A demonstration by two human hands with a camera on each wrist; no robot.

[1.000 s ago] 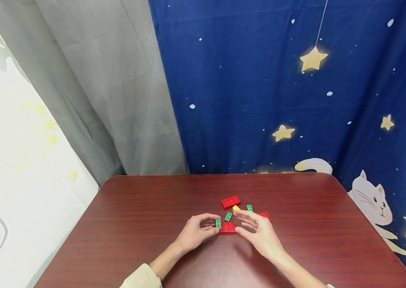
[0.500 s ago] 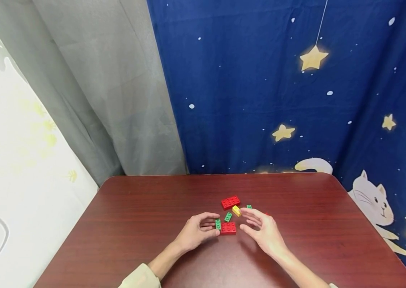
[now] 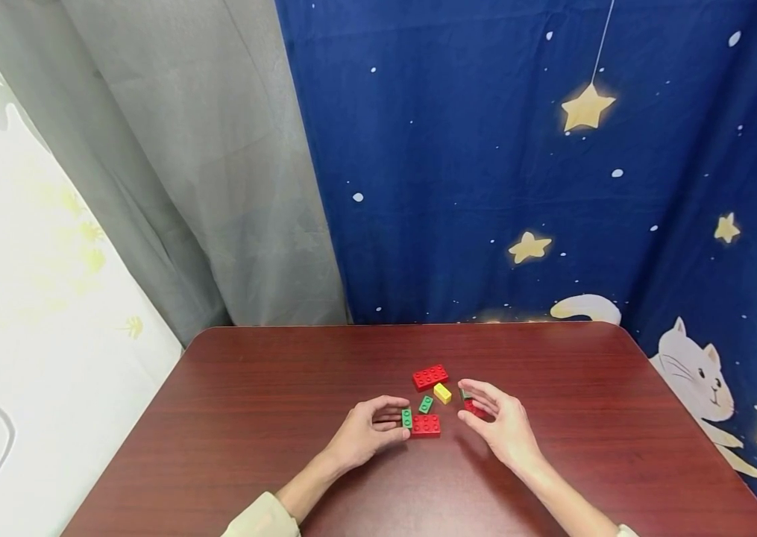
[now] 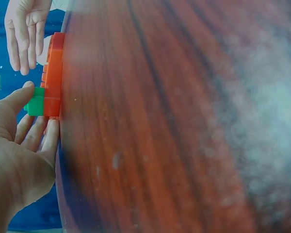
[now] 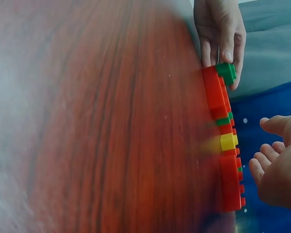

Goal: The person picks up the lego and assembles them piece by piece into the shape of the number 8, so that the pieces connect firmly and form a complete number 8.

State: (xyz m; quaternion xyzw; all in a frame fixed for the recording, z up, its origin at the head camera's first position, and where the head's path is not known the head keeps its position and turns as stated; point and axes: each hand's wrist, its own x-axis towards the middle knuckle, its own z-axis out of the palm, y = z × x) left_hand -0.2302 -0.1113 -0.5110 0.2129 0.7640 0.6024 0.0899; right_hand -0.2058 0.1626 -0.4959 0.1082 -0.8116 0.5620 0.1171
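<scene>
My left hand (image 3: 365, 432) holds the left end of a small stack, thumb in front and fingers behind. A two-stud green brick (image 3: 406, 418) sits across the left end of a red eight-stud brick (image 3: 426, 426). In the left wrist view the thumb meets the green brick (image 4: 35, 102), and fingers lie beside the red brick (image 4: 53, 77). My right hand (image 3: 502, 425) hovers with thumb and fingers apart and nothing between them. Partly hidden behind its fingers are another red brick (image 3: 472, 407) and a green brick (image 3: 465, 394).
A yellow brick (image 3: 442, 393), a loose green brick (image 3: 426, 405) and a further red brick (image 3: 429, 377) lie behind the stack on the brown table (image 3: 297, 373). A blue star-patterned curtain (image 3: 445, 186) hangs beyond the table's far edge.
My right hand has moved away from the stack, rightward past the yellow brick, to the red brick on the right. My left hand and the stack have stayed in place.
</scene>
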